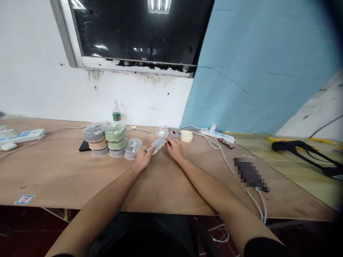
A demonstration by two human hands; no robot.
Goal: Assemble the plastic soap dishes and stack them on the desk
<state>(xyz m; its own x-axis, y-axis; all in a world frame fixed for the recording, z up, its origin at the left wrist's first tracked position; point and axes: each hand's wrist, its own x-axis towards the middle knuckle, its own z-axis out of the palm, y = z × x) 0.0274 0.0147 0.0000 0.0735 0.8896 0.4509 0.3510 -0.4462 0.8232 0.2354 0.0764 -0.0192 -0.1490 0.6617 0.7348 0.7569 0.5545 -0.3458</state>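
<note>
Both my hands out over the table (66,185), closer to its back edge than its front.

Left hand (144,156) grasping the left end of a pale translucent piece (159,144); right hand (174,149) with fingers drawn together at its other end, seemingly pinching it, exact grip too small to tell. Held from both ends, I judge, because it looks thin and could flop from one. Can't tell whether its underside meets the wood.

Left of my hands, towards the back edge: left stack (97,139) and green-topped stack (116,140), piled probably to save room. Single grey container (133,149) just beside my left hand. Beyond my hands, side by side: clear round piece (161,132), grey dish (175,133), cream dish (186,136).

Count: two stacks, three tiers each; one single container; one clear piece; two dishes; one bottle (116,112), back edge; one power strip (218,135), near the back right corner.
</note>
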